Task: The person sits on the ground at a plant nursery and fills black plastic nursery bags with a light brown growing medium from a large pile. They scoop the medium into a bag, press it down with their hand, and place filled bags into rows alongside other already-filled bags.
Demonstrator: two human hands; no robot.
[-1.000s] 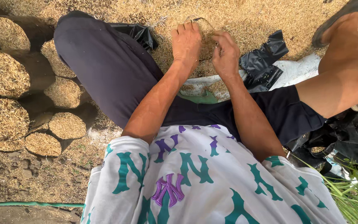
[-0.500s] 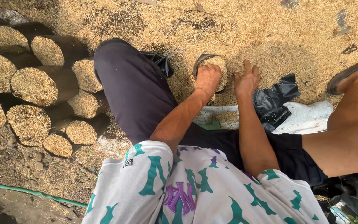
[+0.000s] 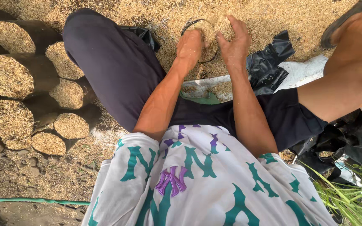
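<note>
I am looking down on a wide heap of rice husk, with filled black bags standing at left. Ahead, a small black bag is sitting in the heap. My left hand is gripping its rim; my right hand is cupping husk over its mouth.

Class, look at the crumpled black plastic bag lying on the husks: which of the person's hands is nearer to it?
The right hand. It rests on the husk-filled pot just left of the black plastic bag, while the left hand sits on the pot's far side.
</note>
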